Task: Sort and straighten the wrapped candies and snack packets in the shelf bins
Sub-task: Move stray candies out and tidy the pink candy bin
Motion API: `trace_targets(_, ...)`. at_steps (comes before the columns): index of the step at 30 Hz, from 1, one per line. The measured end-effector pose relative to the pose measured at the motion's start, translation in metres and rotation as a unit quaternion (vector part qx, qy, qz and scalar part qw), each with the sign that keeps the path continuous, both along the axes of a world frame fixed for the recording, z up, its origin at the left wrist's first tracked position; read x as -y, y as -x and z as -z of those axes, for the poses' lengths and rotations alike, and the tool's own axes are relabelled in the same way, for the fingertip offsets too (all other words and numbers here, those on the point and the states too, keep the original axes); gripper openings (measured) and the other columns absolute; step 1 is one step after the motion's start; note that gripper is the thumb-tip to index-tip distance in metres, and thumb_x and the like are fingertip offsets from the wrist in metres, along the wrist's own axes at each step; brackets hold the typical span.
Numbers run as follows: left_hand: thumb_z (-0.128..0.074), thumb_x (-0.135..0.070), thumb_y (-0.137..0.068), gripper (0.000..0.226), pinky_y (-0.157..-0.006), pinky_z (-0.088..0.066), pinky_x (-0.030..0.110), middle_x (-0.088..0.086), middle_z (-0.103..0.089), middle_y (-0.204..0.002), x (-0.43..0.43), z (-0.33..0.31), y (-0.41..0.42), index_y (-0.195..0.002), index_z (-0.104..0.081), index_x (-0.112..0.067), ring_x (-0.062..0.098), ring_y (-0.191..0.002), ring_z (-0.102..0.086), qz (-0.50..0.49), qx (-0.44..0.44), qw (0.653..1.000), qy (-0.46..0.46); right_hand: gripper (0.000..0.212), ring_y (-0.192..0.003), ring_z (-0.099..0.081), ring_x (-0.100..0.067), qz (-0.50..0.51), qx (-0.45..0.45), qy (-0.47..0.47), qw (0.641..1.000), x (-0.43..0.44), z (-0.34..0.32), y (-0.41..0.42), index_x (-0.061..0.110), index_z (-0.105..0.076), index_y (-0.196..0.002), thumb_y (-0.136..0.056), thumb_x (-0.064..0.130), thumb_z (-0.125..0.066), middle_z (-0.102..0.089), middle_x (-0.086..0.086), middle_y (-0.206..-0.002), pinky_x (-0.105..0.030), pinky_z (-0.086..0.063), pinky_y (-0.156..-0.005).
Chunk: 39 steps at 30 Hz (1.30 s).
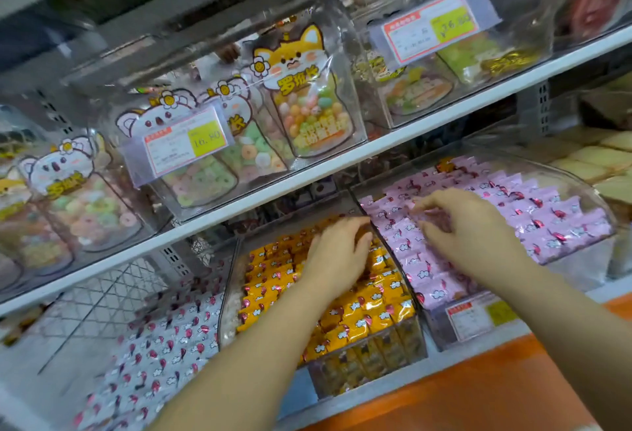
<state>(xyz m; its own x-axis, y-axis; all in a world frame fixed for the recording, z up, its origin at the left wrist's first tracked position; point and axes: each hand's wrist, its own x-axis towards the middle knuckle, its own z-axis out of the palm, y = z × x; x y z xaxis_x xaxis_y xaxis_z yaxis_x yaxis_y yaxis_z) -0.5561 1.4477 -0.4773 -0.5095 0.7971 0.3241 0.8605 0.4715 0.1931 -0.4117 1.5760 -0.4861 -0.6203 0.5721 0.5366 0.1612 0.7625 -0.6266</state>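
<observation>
Our flat left hand (337, 254) steadies the yellow candies (359, 314). Our right hand (468, 229) curls over the pink candies (547, 211), grip unclear. We should nudge rows gently.
</observation>
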Motion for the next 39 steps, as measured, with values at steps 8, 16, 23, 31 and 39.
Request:
trace_targets(8,-0.04,-0.034,-0.099,0.036,-0.105,-0.034,0.031,0.0,-0.049,-0.134,-0.014,-0.001,-0.022,-0.13,-0.053,-0.022,0.016,-0.125,-0.044,-0.019,0.05,0.999,0.002,0.037,-0.101,-0.052,-0.023,0.032,0.124,-0.057,0.99,-0.026,0.013,-0.044,0.026,-0.054,-0.128,-0.092,0.029,-0.054,-0.061,-0.004,-0.116,-0.034,-0.045,-0.082)
trace_targets(16,-0.033,-0.035,-0.1,0.036,-0.107,-0.035,0.034,-0.001,-0.041,-0.139,-0.018,-0.002,-0.028,-0.13,-0.051,-0.025,0.018,-0.124,-0.044,-0.043,0.069,0.996,0.038,0.044,-0.098,-0.058,-0.025,0.074,0.138,-0.06,0.986,-0.022,0.012,-0.037,0.023,-0.048,-0.121,-0.086,0.048,-0.058,-0.066,-0.003,-0.102,-0.033,-0.039,-0.081)
trace_targets(23,-0.029,-0.037,-0.1,0.038,-0.107,-0.035,0.044,-0.003,-0.039,-0.142,-0.017,-0.005,-0.03,-0.132,-0.047,-0.03,0.02,-0.127,-0.042,-0.059,0.044,0.994,0.077,0.026,-0.065,-0.054,-0.019,0.037,0.017,0.1,0.994,-0.014,0.005,-0.031,0.024,-0.05,-0.103,-0.083,0.03,-0.065,-0.056,0.001,-0.069,-0.029,-0.035,-0.052)
trace_targets(31,-0.055,-0.022,-0.093,0.057,-0.1,-0.037,0.026,-0.004,-0.046,-0.139,-0.023,-0.032,-0.04,-0.144,-0.03,-0.025,0.008,-0.119,-0.047,-0.007,0.25,0.964,-0.09,0.019,-0.059,-0.056,-0.018,-0.094,-0.102,0.31,0.94,-0.02,-0.004,-0.044,0.021,-0.058,-0.098,-0.084,0.008,-0.059,-0.069,-0.003,-0.078,-0.02,-0.04,-0.046)
trace_targets(39,-0.055,-0.025,-0.094,0.03,-0.075,-0.056,0.022,-0.003,-0.067,-0.108,-0.019,-0.05,-0.059,-0.123,-0.052,-0.018,0.006,-0.083,-0.068,0.033,0.36,0.923,-0.133,0.025,-0.055,-0.051,-0.013,-0.125,-0.125,0.326,0.929,-0.025,-0.004,-0.055,0.018,-0.058,-0.103,-0.086,0.001,-0.056,-0.067,0.002,-0.073,-0.017,-0.035,-0.044)
